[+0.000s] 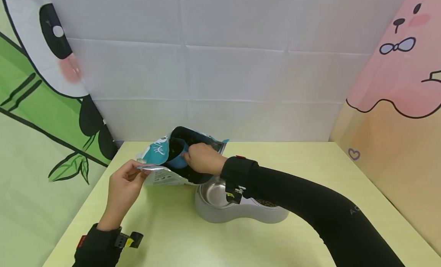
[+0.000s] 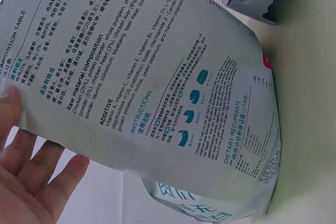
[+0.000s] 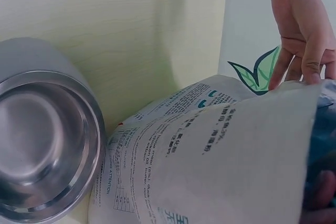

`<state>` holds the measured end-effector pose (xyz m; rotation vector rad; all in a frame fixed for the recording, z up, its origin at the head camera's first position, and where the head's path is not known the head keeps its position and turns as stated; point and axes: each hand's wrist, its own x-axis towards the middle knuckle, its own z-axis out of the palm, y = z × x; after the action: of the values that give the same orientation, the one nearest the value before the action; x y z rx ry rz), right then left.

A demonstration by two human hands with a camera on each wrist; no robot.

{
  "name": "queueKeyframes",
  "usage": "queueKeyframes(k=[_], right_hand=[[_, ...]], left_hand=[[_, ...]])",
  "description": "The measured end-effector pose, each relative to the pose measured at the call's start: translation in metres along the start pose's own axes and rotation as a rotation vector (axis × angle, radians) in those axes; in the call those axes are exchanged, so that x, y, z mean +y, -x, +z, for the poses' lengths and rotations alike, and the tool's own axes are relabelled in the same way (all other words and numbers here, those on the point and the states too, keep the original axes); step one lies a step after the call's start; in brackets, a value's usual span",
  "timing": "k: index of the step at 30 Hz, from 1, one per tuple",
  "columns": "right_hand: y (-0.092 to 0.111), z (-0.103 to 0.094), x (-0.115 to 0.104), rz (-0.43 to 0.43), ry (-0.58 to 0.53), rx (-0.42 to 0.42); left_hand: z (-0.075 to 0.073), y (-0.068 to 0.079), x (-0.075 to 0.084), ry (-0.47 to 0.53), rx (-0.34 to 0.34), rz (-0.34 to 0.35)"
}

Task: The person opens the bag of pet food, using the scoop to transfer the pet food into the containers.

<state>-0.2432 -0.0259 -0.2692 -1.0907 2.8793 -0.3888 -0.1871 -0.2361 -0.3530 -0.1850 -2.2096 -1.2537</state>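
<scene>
A pet food bag (image 1: 159, 151), teal and white with printed text, stands with its dark mouth spread wide. At the bag's left edge my left hand (image 1: 125, 186) pinches the rim between thumb and fingers. My right hand (image 1: 204, 158) reaches into the mouth and grips a blue scoop (image 1: 180, 160), which is partly hidden inside. In the left wrist view the bag's printed back panel (image 2: 157, 93) fills most of the picture. Just in front of the bag sits a grey double bowl (image 1: 237, 214), partly covered by my right forearm.
The bowl's left steel dish (image 1: 215, 192) shows bare metal; brown kibble (image 1: 266, 202) lies in the right one. Both stand on a pale yellow table (image 1: 179, 240). A white wall (image 1: 234, 75) rises behind, with cartoon-printed panels at left and right.
</scene>
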Motion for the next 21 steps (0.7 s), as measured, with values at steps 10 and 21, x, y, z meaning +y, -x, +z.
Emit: queueKeyframes(k=[10, 21], right_hand=[[0.003, -0.002, 0.000, 0.013, -0.014, -0.004], [0.014, -0.007, -0.002, 0.036, -0.027, -0.004]], left_hand=[[0.001, 0.000, 0.002, 0.005, 0.002, 0.004], [0.001, -0.001, -0.002, 0.003, 0.002, 0.013]])
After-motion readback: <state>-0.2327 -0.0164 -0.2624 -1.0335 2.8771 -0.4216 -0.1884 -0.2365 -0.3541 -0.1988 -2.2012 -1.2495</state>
